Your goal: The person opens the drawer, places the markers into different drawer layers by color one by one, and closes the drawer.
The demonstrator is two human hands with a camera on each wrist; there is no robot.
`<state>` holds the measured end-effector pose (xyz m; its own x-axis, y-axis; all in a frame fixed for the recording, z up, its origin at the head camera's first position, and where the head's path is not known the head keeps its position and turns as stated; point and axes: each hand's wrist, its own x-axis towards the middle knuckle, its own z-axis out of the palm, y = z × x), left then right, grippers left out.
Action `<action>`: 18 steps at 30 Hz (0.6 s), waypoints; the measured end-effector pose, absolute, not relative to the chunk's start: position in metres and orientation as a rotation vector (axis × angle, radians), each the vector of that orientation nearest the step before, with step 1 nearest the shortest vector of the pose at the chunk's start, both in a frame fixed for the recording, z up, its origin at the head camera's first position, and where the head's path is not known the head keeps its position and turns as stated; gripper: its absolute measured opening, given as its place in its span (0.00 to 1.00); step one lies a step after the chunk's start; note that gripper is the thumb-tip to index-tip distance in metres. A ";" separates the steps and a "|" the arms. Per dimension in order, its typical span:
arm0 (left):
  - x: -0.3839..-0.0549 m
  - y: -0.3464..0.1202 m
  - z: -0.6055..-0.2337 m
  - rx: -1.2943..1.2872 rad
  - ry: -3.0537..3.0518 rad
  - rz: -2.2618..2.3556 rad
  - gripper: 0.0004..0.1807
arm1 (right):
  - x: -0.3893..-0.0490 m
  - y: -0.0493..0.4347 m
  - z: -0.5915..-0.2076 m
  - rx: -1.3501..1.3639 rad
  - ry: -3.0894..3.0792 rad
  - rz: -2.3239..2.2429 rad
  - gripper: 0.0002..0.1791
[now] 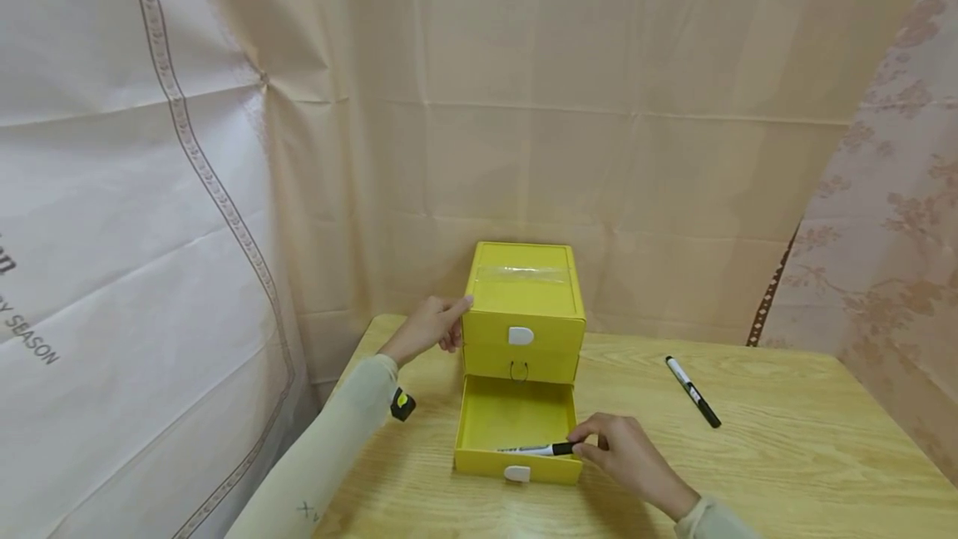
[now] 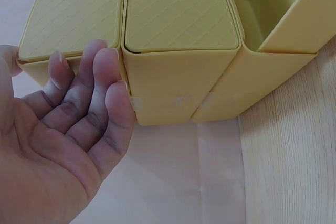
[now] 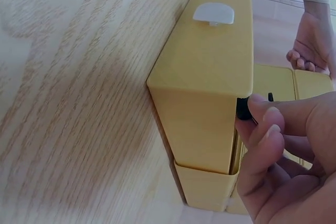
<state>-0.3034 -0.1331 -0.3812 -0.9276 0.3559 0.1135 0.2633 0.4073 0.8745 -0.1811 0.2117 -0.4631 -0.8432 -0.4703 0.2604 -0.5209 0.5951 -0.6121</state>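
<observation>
A yellow three-tier drawer box (image 1: 524, 298) stands on the table, its bottom drawer (image 1: 479, 462) pulled out toward me. My right hand (image 1: 624, 452) pinches a whiteboard marker (image 1: 535, 450) by its black end, at the drawer's front right corner. The marker's white barrel lies inside the drawer, just behind the front wall. In the right wrist view only the black tip (image 3: 242, 109) shows between thumb and fingers. My left hand (image 1: 430, 328) touches the box's left side, thumb at the top edge and fingers loosely bent along the side.
A second whiteboard marker (image 1: 692, 391) lies on the table (image 1: 771, 456) to the right of the box. The upper drawer has a white tab (image 1: 520, 336), the middle one a thin dark loop (image 1: 519, 371). Cloth sheets (image 1: 599, 106) hang behind and at both sides.
</observation>
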 end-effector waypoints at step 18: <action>-0.303 -0.134 -0.382 0.552 2.556 1.562 0.36 | -0.181 0.226 -0.461 0.703 -2.774 1.070 0.03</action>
<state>-0.3035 -0.1335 -0.3817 -0.9300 0.3522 0.1053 0.2544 0.4100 0.8759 -0.1812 0.2265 -0.4612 -0.8905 -0.3871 0.2392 -0.4475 0.6493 -0.6149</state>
